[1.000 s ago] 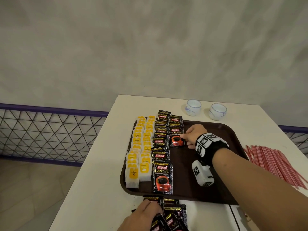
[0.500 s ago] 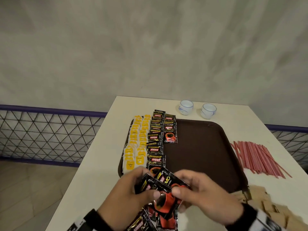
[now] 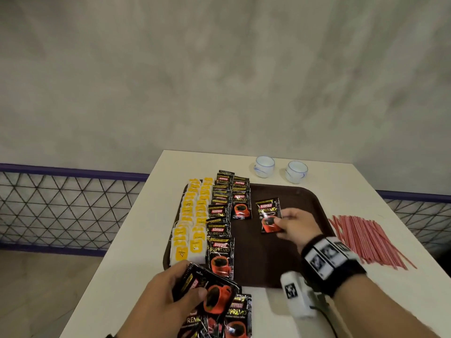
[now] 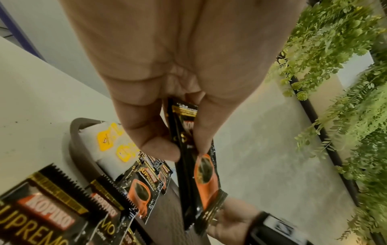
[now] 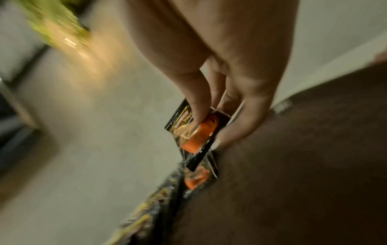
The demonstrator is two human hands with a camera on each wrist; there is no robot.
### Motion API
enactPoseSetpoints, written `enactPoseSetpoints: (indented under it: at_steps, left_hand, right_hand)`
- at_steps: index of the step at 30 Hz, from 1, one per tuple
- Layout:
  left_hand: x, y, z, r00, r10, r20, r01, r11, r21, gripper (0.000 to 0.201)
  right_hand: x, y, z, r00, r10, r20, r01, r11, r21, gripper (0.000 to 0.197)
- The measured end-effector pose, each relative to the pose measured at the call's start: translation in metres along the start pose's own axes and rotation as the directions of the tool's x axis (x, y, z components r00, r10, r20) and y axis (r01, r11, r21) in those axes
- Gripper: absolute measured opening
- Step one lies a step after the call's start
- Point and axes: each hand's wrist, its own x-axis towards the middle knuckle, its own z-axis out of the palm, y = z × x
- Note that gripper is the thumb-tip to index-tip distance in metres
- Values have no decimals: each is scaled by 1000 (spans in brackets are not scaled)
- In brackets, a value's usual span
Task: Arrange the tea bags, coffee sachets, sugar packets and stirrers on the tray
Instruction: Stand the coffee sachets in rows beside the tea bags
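Coffee sachet heads for the second row on the tray

Your right hand (image 3: 294,224) pinches one coffee sachet (image 3: 268,217) by its lower corner above the brown tray (image 3: 292,252), beside the laid rows; your left hand (image 3: 168,301) clamps a spare stack of sachets (image 3: 210,292) at the near rim. These sachets look light, limp and slick, so grip the crimped edges, not the glossy faces.

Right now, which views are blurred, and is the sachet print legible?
Right wrist: heavy motion smear, held sachet print unreadable. Left wrist: sharp up close, loose sachets read KOPIKO SUPREMO, edges bent. Head: mostly sharp, right hand slightly soft, tray dim.
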Motion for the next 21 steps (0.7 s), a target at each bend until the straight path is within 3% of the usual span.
enactPoseSetpoints:
  at_steps: [2, 9, 16, 19, 21]
  left_hand:
    - [4, -3, -3, 1000, 0, 8, 0, 1000, 0, 33]
    - [16, -22, -16, 999, 18, -48, -16, 999, 38, 36]
    - [18, -27, -20, 998, -13, -53, 13, 1000, -8, 28]
    - [18, -25, -19, 999, -19, -48, 17, 999, -39, 27]
    - [18, -23, -18, 999, -3, -46, 0, 998, -58, 27]
  right_hand:
    - [26, -1, 17, 998, 39, -41, -43, 993, -109, 21]
    - [68, -3, 66, 987, 159, -26, -161, 974, -162, 26]
    - [74, -4, 76, 989, 133, -59, -146, 926, -348, 16]
    - [74, -5, 76, 988, 106, -114, -144, 893, -426, 31]
    - [69, -9, 73, 992, 72, -102, -112, 878, -466, 25]
